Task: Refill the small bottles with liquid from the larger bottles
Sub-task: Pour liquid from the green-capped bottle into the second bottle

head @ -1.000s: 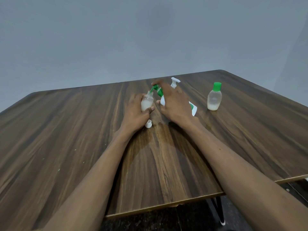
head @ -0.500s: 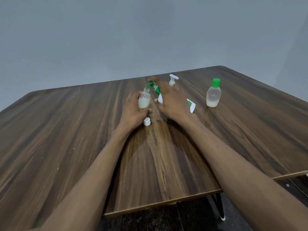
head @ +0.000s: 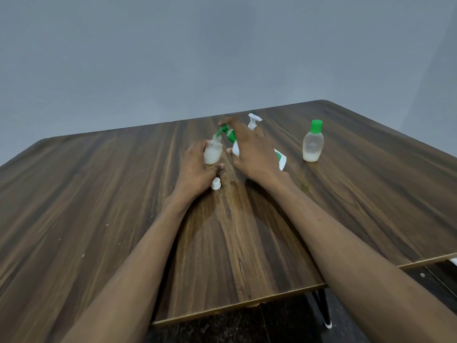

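**Pump nozzle stays over the open small bottle; filling looks to be under way**

The fingers (head: 197,154) of the left hand (head: 195,167) are curled round the small open bottle (head: 212,153), thumb across its base, holding it upright on the table (head: 99,194). The right hand (head: 249,149) is wrapped over the larger white-and-green pump bottle (head: 280,159), its forefinger stretched forward on top of the green pump head (head: 226,131); that bottle leans toward the left hand, so the green spout meets the small bottle's mouth.

Compared with a second ago, both hands keep the same grips, and the spout has not left the mouth. Most of the apparent shift across the frame seems to come from the head camera tilting. The small bottle holds whitish liquid up to roughly its shoulder; whether the level has risen I cannot tell.

Just nearer than the left thumb lies the small white cap (head: 215,183), loose on the table. Behind the right fingers stands a white pump top (head: 253,121), its bottle hidden by the hand. Well to the right of them stands a second small bottle (head: 312,143) with a green cap, upright and only partly filled.

My reading: this bottle is close to full, capping comes soon, and the green-capped one probably waits its turn.
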